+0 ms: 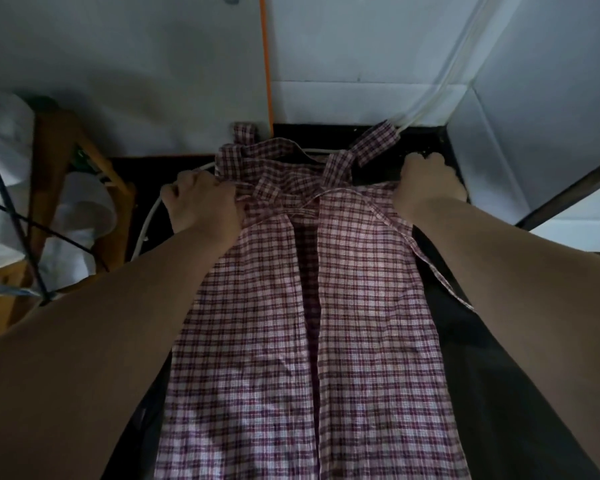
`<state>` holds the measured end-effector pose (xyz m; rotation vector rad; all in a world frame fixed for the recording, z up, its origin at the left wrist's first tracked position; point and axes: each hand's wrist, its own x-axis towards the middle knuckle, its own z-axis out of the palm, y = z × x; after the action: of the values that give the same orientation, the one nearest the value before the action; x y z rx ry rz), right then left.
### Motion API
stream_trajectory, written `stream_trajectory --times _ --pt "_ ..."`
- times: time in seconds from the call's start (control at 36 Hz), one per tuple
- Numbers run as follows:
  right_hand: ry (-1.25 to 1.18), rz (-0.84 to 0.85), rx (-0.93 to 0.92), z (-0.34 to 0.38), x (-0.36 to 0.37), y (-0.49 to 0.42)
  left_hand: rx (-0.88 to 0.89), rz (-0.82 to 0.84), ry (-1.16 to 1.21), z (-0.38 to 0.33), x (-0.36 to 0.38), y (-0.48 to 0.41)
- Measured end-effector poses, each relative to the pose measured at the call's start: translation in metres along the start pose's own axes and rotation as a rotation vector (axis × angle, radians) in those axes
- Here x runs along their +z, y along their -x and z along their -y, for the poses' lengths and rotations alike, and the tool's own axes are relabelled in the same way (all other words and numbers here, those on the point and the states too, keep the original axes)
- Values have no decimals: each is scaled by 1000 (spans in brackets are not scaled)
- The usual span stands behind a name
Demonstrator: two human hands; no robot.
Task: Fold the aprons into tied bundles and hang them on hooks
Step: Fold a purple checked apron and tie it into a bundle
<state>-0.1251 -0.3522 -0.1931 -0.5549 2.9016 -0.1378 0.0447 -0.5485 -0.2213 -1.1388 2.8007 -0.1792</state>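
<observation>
The left hand (201, 202) pinches the far left corner of the apron (361, 306), the curled fingers of the right hand (426, 181) hide their grip; keep both corners level and taut.

Checked cotton apron (278, 306): dark red on white plaid.
Flat worktop (482, 358): black.
Vertical wall strip (266, 64): orange.
Tiled wall (361, 46): pale grey-white.

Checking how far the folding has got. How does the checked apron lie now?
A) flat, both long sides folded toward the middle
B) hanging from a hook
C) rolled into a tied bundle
A: the checked apron lies flat on the dark surface, its two side flaps meeting along a centre gap.
</observation>
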Motion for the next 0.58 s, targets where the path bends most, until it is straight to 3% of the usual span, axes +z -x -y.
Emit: stream_trajectory --times 0.08,0.14,0.22,0.28,0.36,0.47,0.58 --pt "-137 -25 -6 4 4 4 -63 -95 117 -6 1 4" --pt "-254 -41 -125 7 8 9 -61 -129 315 -7 2 13" --pt "-335 -11 -298 9 15 22 71 -128 522 -7 9 28" --pt "-334 46 -294 9 21 30 162 -125 599 -6 12 38" --pt "-298 133 -284 13 30 41 203 -41 585 -3 19 52" --pt "-333 244 -256 34 37 57 317 204 476 -6 36 58" --pt "-180 254 -229 55 54 65 433 179 370 -8 47 65"
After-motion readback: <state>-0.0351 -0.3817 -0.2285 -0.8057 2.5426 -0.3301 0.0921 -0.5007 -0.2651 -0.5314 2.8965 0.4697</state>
